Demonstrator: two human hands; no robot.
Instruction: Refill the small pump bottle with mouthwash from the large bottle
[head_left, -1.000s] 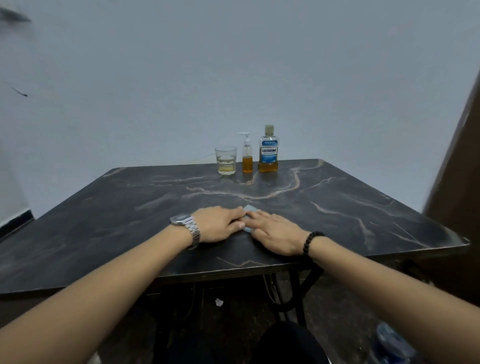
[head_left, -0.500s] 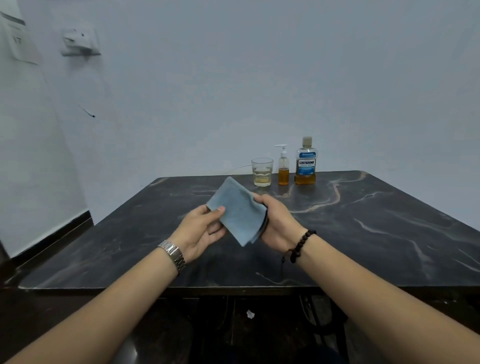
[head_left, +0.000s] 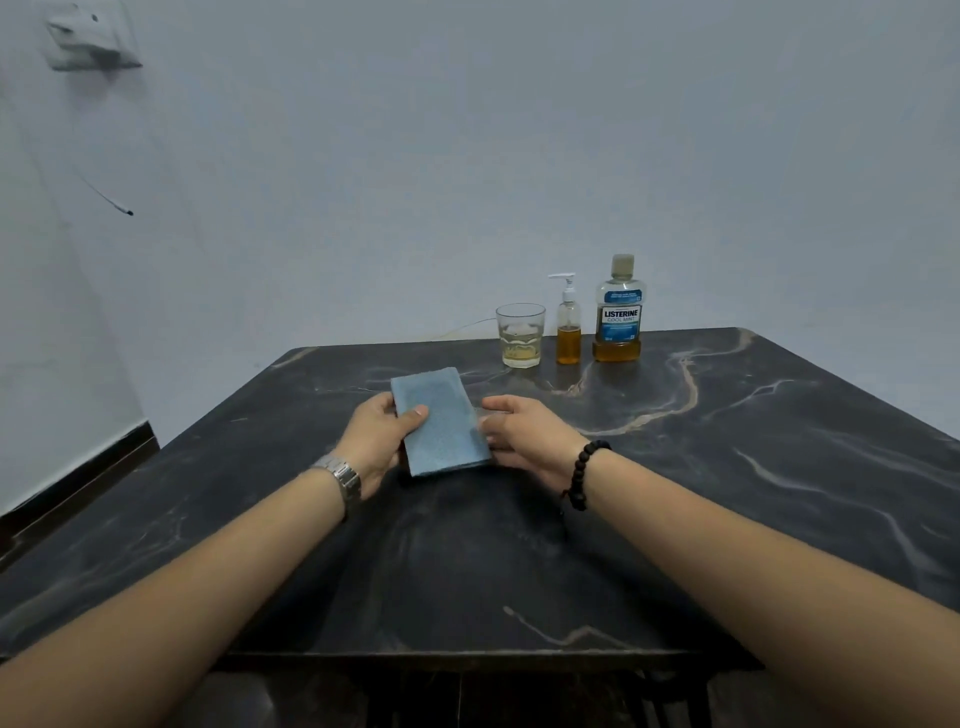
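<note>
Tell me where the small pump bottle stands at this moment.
In the head view, the small pump bottle stands upright at the table's far edge, right of centre, between the glass and the large mouthwash bottle, beyond both hands.

A single wide-angle view looks from the person's head, forward and slightly down across the desk (head_left: 675, 519) toward the pale wall behind its far edge. Both forearms enter from the bottom corners, close to the lens, and reach over the near edge. The far edge sits near mid-frame, distant and small. The desk's straight edges bow outward.
</note>
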